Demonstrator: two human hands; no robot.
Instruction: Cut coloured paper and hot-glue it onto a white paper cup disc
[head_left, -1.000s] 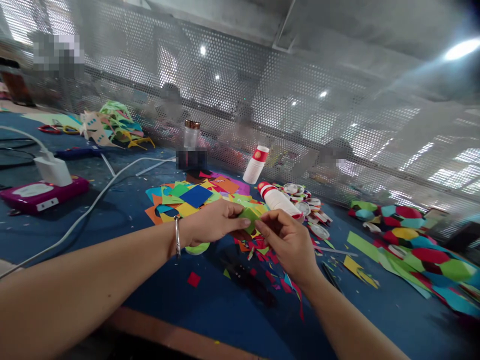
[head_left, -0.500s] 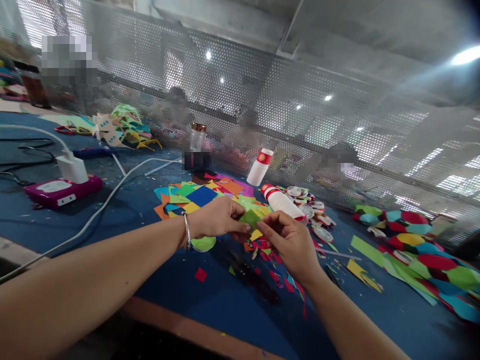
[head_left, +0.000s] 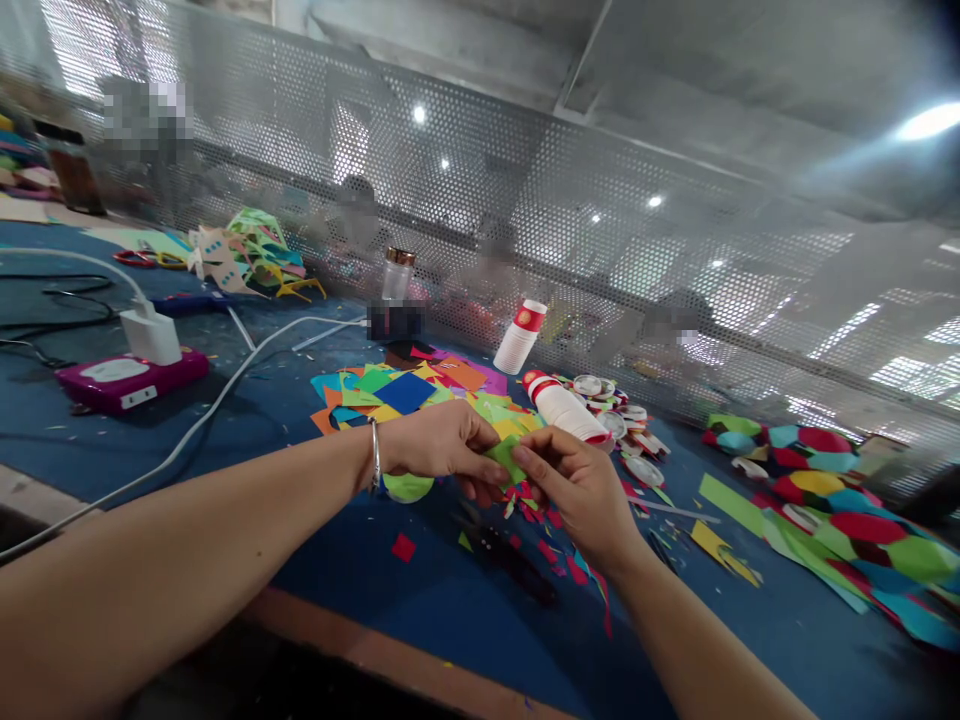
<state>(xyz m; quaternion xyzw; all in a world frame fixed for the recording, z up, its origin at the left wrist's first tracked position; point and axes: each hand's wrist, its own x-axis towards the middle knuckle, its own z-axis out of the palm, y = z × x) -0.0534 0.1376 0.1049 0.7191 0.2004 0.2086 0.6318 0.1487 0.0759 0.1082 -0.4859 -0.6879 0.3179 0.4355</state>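
Observation:
Between my two hands is a small piece of green paper (head_left: 507, 458). My left hand (head_left: 442, 445), with a silver bangle at the wrist, pinches its left side between thumb and fingers. From the other side, the thumb and fingers of my right hand (head_left: 574, 485) grip it as well. Behind my hands spreads a heap of coloured paper pieces (head_left: 405, 392), with small red scraps below it. Dark-handled scissors (head_left: 517, 565) lie on the blue table just under my hands, partly in shadow. A light green round paper (head_left: 409, 487) shows beneath my left wrist.
A stack of paper cups (head_left: 521, 338) stands behind the heap, and another stack (head_left: 566, 405) lies beside it. Multicoloured paper patchwork (head_left: 862, 530) is at right. A purple power strip (head_left: 131, 378) with a white cable sits at left. A perforated metal screen (head_left: 465, 170) closes the back.
The green paper has turned and shifted slightly right and down between my fingers. My left fingers have moved a little with it. The things on the table look the same.

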